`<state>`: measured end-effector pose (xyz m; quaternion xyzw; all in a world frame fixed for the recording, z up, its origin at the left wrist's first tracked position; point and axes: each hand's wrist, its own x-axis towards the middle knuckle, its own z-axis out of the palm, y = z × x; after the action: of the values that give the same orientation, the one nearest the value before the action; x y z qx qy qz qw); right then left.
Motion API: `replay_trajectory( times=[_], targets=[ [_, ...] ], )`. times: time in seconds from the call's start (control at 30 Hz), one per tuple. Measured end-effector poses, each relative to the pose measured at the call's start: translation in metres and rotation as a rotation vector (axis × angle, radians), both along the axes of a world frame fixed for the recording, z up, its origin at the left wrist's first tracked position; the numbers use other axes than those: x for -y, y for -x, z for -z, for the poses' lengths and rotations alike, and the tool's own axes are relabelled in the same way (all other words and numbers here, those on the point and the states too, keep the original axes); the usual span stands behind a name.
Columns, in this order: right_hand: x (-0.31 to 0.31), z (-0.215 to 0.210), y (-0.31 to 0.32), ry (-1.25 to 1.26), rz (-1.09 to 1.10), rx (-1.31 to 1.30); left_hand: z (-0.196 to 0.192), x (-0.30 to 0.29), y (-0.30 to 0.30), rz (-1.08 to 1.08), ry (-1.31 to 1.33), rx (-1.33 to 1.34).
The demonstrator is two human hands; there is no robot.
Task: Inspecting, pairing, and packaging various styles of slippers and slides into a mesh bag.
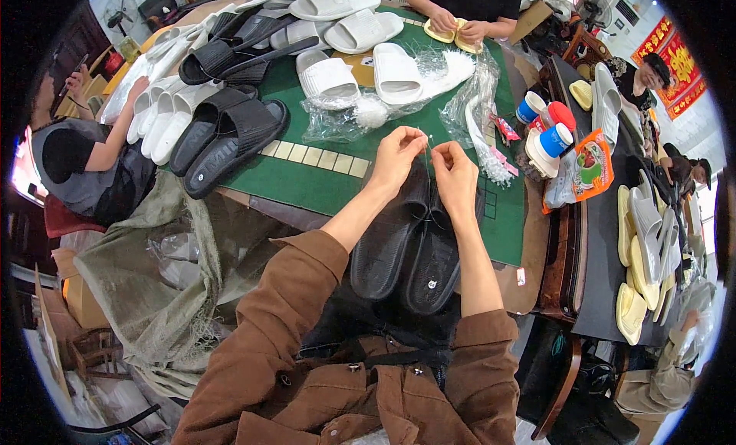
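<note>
The green tabletop (502,230) spreads beneath and beyond both hands. A crumpled olive cloth (165,269) drapes well to the left of the left hand and nearer the body. Ahead and to the left of that hand, white and pale grey slippers (330,78) lie heaped; another pair of black slippers (222,150) sits nearer, also to its left.

Directly below the hands, toward the body, is the black pair being worked on (381,253) — two slippers side by side, heels toward the person, straps just under the fingers. What supports them is hidden.

To the right of the right hand stands an orange-edged bag (579,173), with a blue-and-white cup (553,141) just beside it. Nearer that hand, ahead and to its right, lies a bundle of white strands (479,119) in clear plastic.

The left hand (399,157) and right hand (454,173) are close together, each narrowed to a thumb-and-finger pinch on a thin pale strand (428,155) — it runs down to the straps, its exact path too fine to tell.
</note>
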<state>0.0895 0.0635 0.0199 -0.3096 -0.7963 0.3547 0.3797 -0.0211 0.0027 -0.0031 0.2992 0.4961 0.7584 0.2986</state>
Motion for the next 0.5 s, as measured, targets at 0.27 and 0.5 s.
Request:
replay_trajectory(
  times=[0.27,0.5],
  targets=[
    [0.0002,-0.0003,-0.0024,-0.009,0.022,0.001,0.0,-0.0012,0.0003,0.087,0.128,-0.187],
    [0.0014,0.0013,-0.0002,-0.014,0.015,-0.02,0.0022,-0.0025,0.0007,0.001,0.042,-0.095]
  ],
)
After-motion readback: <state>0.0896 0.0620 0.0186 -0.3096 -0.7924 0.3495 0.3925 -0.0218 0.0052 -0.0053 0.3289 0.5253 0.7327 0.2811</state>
